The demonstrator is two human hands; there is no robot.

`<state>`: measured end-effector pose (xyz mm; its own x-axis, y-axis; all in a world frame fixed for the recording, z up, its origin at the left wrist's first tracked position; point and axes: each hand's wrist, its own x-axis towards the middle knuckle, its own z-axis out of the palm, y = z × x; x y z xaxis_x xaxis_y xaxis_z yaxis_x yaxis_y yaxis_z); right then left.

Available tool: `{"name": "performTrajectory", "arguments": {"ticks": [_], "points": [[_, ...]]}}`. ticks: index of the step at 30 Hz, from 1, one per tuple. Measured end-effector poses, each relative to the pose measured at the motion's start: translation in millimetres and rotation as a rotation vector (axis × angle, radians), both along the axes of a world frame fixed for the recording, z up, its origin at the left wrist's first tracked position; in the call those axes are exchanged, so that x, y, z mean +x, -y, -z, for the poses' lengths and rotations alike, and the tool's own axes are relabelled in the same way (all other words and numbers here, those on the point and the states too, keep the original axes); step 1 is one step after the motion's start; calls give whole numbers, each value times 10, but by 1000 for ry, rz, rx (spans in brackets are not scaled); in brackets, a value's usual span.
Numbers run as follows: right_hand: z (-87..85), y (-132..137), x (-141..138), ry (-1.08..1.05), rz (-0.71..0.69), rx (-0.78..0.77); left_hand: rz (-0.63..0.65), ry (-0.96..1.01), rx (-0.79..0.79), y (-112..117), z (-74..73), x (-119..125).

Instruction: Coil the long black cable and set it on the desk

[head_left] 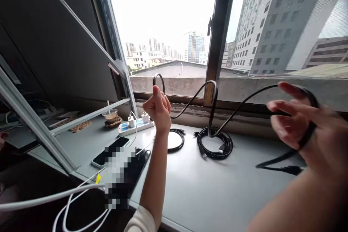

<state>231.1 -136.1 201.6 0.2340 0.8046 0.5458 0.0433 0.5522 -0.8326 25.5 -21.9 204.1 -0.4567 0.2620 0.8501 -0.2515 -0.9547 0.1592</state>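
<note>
Setting was an upper-floor office or workroom. Grey desk (217, 188) stood against a wide window (168, 25) facing tower blocks (274, 21). Desk carried a power strip (135, 126) with chargers, phones (110, 151), coiled cables (214, 143) and an iced drink cup (110, 116).
</note>
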Motion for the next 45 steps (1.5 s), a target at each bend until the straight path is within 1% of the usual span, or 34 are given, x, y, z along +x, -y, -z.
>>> {"name": "performTrajectory", "arguments": {"ticks": [1,2,3,4,6,9,12,14,16,18,21,23,25,27,29,32,34,36,37,39,41,43,45], "points": [[-12,38,27,-19,85,-28,-1,4,8,22,-11,26],[-24,42,18,-31,121,-61,-4,1,17,43,-19,41],[-34,19,-14,-24,121,-96,-6,-11,22,60,-24,49],[-41,-22,-57,3,100,-132,-7,-30,28,74,-24,54],[-44,-121,-137,69,16,-186,-21,-79,54,93,-7,62],[-20,-235,-190,133,-88,-241,-44,-185,93,108,54,93],[14,-304,-202,169,-201,-260,-65,-361,117,139,115,167],[27,-353,-217,154,-262,-272,-99,-490,165,183,135,237],[28,-404,-239,106,-273,-273,-133,-619,224,239,144,309],[17,-441,-259,63,-228,-267,-172,-769,240,295,158,373],[0,-450,-273,92,-105,-246,-276,-1011,182,355,202,445],[3,-445,-268,139,-14,-205,-343,-1105,159,374,235,482],[22,-457,-254,148,57,-143,-378,-1140,147,381,255,510],[51,-489,-232,147,99,-80,-379,-1155,123,387,255,529],[76,-523,-207,177,152,-23,-371,-1127,73,398,235,532],[85,-525,-168,275,250,50,-389,-969,-75,414,181,494],[70,-477,-141,372,311,67,-382,-854,-155,407,141,435],[44,-396,-123,475,395,78,-377,-795,-155,371,112,357],[29,-348,-122,518,442,91,-390,-803,-137,341,106,318],[0,-244,-147,575,529,127,-430,-889,-113,261,117,261],[-23,-140,-208,582,582,167,-425,-992,-118,174,154,253],[-33,-45,-275,546,610,216,-366,-1014,-133,109,200,299],[-25,29,-296,475,622,263,-277,-937,-139,84,234,375]]}}
